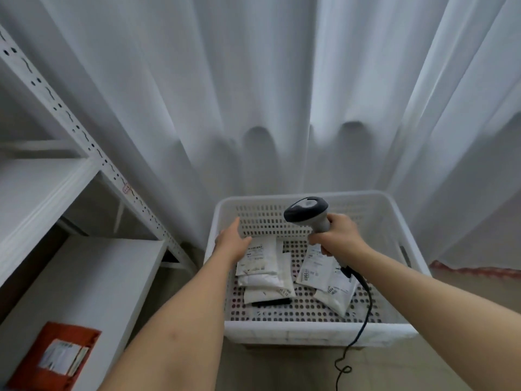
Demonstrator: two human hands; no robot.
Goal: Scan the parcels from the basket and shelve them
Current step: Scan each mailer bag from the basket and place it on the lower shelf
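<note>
A white perforated plastic basket (313, 333) stands on the floor in front of me. Several white parcels with printed labels lie on its bottom: a stack at the left (265, 266) and overlapping ones at the right (324, 275). My left hand (232, 242) reaches into the basket with straight fingers, just above the top left parcel. My right hand (337, 235) grips the handle of a grey barcode scanner (307, 211), held over the basket. Its black cable (366, 306) hangs over the front rim to the floor.
A white metal shelf rack (93, 165) stands at the left, with a lower board (84, 283) carrying a red parcel (56, 356). White curtains (267, 94) hang close behind the basket. A red strip (476, 270) runs along the floor at the right.
</note>
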